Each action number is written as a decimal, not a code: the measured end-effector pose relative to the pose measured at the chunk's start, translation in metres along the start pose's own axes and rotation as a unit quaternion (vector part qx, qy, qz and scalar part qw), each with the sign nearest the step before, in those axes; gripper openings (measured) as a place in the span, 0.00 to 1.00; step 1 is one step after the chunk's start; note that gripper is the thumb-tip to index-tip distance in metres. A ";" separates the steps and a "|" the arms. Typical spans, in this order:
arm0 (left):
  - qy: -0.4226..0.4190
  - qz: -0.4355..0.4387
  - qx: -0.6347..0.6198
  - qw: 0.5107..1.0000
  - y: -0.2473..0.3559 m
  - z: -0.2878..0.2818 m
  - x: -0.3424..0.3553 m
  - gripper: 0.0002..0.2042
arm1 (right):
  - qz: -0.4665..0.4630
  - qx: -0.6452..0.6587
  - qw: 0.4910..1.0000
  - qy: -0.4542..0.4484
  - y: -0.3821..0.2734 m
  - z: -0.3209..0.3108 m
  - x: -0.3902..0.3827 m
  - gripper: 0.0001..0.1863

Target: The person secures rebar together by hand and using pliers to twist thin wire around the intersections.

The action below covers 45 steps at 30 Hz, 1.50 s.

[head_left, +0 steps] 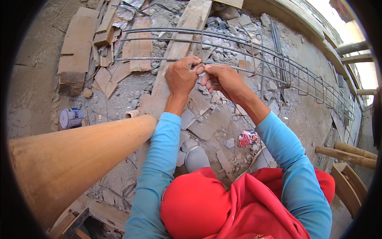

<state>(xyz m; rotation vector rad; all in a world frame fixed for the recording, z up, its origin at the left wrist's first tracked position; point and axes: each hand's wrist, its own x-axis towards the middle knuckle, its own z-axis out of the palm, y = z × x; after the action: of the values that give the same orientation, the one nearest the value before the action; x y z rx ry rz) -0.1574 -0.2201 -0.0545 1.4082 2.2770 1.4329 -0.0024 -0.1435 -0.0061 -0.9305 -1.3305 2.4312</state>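
A long cage of steel reinforcing bars (230,44) stretches across the far side, from the upper left toward the right. Square stirrups (303,81) are spaced along its right part. My left hand (182,77) is closed at the nearest bar (145,59), thumb and fingers pinched together near a stirrup. Right beside it, my right hand (223,81) pinches at the same spot with thumb and forefinger, its other fingers curled below the bar. Whatever sits between the fingertips is too small and too covered to name.
A thick round wooden post (87,153) juts in from the left beside my left arm. Planks (190,20), broken boards (77,44) and rubble (227,30) lie under and around the bars. A small paint can (71,118) and a crushed red can (248,138) rest on the ground.
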 end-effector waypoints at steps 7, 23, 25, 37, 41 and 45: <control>0.016 0.026 0.019 0.999 -0.006 0.003 -0.006 0.09 | 0.109 -0.446 0.884 0.082 -0.037 -0.134 -0.063 0.20; -0.027 -0.010 0.041 0.999 -0.008 -0.014 0.001 0.20 | 0.056 -0.789 0.611 -0.010 0.099 -0.249 -0.230 0.34; -0.036 -0.001 0.048 0.998 -0.007 -0.011 -0.001 0.20 | 0.042 -0.777 0.628 0.027 0.090 -0.241 -0.231 0.25; -0.016 0.010 0.070 0.997 -0.006 -0.010 -0.006 0.15 | 0.166 -0.319 0.932 0.044 -0.094 -0.054 -0.159 0.18; -0.026 0.011 0.073 0.997 -0.004 -0.007 -0.005 0.15 | 0.190 -0.352 0.916 -0.028 -0.103 -0.029 -0.104 0.15; -0.044 -0.009 0.061 0.997 0.001 -0.009 -0.004 0.15 | 0.216 -0.408 0.886 -0.032 -0.099 -0.015 -0.066 0.11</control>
<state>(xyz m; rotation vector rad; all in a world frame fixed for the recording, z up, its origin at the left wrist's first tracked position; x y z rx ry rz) -0.1596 -0.2288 -0.0501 1.4482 2.3525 1.2197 0.0475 -0.1079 0.0966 -1.4621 -2.4871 2.1467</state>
